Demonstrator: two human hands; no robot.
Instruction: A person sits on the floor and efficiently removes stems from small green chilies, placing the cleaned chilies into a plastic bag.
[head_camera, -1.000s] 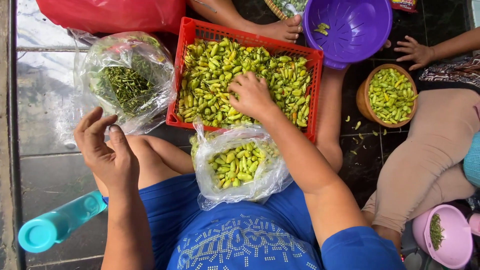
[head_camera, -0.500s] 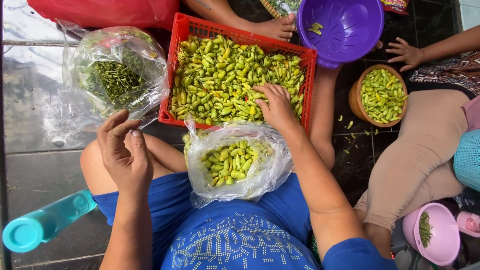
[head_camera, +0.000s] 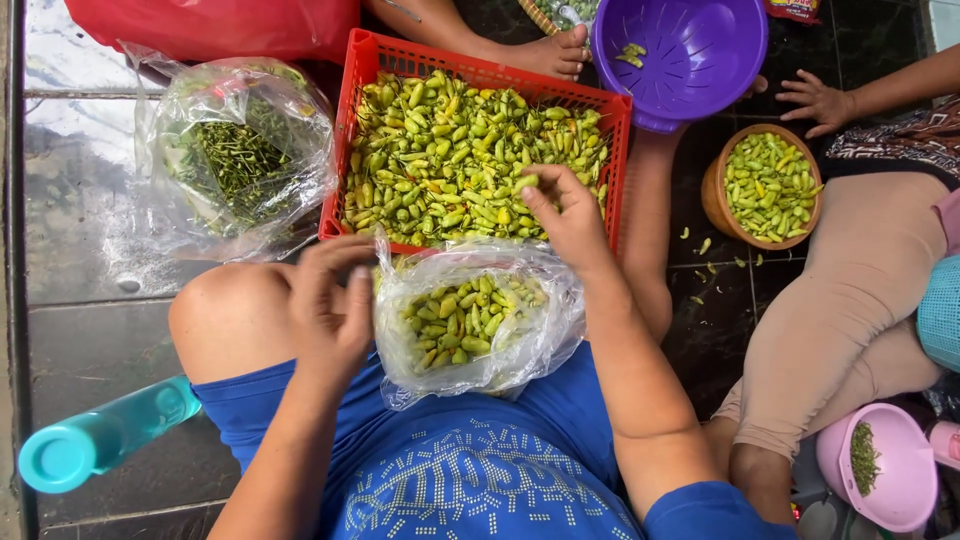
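Over the near edge of the red crate (head_camera: 372, 140), the right hand (head_camera: 570, 215) is pinching one green chili (head_camera: 527, 184) between fingertips, lifting it clear of the heap. Left hand (head_camera: 330, 305) is hovering, fingers loosely curled and holding nothing, touching the clear bag (head_camera: 530, 330) of sorted chilies on the lap. Judging by this, picking is underway; destemming likely calls for both hands meeting.

Clear plastic bag of yellow-green chilies (head_camera: 470, 320) on lap, just below right-hand fingertips, touching left fingers. Clear bag of green stems (head_camera: 235, 155) up-left of left fingers. Red printed packet (head_camera: 795, 9) top edge, well beyond right fingers.
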